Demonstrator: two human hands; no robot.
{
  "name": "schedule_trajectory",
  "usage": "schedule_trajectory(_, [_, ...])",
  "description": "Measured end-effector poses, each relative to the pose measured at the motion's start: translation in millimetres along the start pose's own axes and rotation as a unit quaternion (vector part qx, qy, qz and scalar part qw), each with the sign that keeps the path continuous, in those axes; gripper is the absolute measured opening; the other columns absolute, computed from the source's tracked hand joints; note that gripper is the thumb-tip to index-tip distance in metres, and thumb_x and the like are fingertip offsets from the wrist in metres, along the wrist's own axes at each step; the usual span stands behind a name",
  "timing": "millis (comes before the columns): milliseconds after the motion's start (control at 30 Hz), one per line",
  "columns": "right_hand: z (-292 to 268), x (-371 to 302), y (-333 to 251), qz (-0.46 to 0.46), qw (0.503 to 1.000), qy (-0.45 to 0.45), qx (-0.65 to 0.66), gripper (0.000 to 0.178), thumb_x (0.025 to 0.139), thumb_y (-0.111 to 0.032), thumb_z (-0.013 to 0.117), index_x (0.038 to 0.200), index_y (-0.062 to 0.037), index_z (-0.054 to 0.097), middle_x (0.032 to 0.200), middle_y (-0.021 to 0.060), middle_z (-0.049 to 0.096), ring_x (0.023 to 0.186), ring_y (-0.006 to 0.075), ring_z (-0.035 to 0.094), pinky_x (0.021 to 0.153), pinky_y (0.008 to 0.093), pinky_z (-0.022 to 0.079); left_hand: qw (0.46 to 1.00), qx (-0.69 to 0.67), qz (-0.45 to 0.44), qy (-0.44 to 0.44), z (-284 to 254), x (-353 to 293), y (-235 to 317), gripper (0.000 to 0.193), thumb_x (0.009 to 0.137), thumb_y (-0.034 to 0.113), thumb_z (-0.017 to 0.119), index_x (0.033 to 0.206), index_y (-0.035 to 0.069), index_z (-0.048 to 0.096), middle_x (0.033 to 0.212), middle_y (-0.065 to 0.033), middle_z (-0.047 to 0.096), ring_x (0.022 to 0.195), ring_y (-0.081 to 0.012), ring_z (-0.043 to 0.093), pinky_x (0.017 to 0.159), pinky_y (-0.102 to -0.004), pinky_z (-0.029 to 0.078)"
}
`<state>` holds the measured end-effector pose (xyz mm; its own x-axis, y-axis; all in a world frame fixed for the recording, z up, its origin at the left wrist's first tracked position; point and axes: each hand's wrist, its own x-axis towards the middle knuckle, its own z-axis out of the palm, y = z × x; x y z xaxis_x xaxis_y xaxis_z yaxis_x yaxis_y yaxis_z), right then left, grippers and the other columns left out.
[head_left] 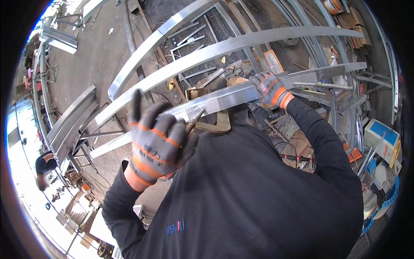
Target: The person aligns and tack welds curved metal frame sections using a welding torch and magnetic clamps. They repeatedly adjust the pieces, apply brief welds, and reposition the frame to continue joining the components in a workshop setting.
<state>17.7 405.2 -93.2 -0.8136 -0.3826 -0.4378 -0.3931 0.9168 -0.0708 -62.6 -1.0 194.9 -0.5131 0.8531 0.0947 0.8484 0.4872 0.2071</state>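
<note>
Under the right hand (271,88), silvery metal bar (236,95), clamp (223,123) near left hand (155,144)

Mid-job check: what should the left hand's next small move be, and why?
Probably a slight test turn of the clamp screw: the left hand is right beside it, the right hand is on the metal bar, and the clamp's tightness can't be seen.

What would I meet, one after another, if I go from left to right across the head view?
Stack of metal bars, left gloved hand, clamp, right gloved hand, wood pieces.
</note>
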Motion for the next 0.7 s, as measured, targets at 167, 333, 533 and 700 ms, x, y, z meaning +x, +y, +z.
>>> schedule_trajectory(167, [4,0,1,-0.004,1.000,0.005,-0.001,0.096,0.082,-0.042,0.087,0.166,-0.0063,0.055,0.159,0.0163,0.066,0.142,0.0343,0.064,0.116,0.0490,0.049,0.975,0.174,-0.139,0.004,-10,-14,23,0.078,0.092,0.064,0.083,0.134,-0.001,0.073,0.142,-0.0298,0.062,0.132,-0.0518,0.059,0.110,-0.0678,0.046])
schedule_trajectory(333, [2,1,1,-0.004,1.000,0.002,-0.001,0.102,0.078,-0.047,0.091,0.166,-0.0066,0.056,0.157,0.0155,0.067,0.141,0.0332,0.065,0.116,0.0484,0.049,0.960,0.129,-0.233,-0.088,-17,-22,32,0.066,0.097,0.058,0.085,0.124,0.000,0.070,0.077,-0.0136,0.064,0.066,-0.0376,0.065,0.062,-0.0505,0.048])
schedule_trajectory(533, [1,-1,0,-0.001,1.000,0.019,0.002,0.096,0.082,-0.042,0.089,0.164,-0.0066,0.057,0.155,0.0155,0.068,0.139,0.0326,0.065,0.115,0.0477,0.050,0.976,0.055,-0.181,-0.109,-22,-17,29,0.053,0.095,0.021,0.083,0.140,-0.001,0.068,0.106,-0.0207,0.071,0.095,-0.0414,0.070,0.082,-0.0531,0.054])
schedule_trajectory(700, [1,-1,1,-0.003,1.000,0.020,0.001,0.090,0.084,-0.040,0.086,0.164,-0.0073,0.058,0.155,0.0160,0.068,0.141,0.0332,0.065,0.113,0.0483,0.051,0.989,-0.050,-0.110,-0.084,-29,-11,19,0.080,0.088,0.006,0.080,0.163,-0.004,0.055,0.135,-0.0260,0.072,0.121,-0.0450,0.070,0.107,-0.0534,0.055])
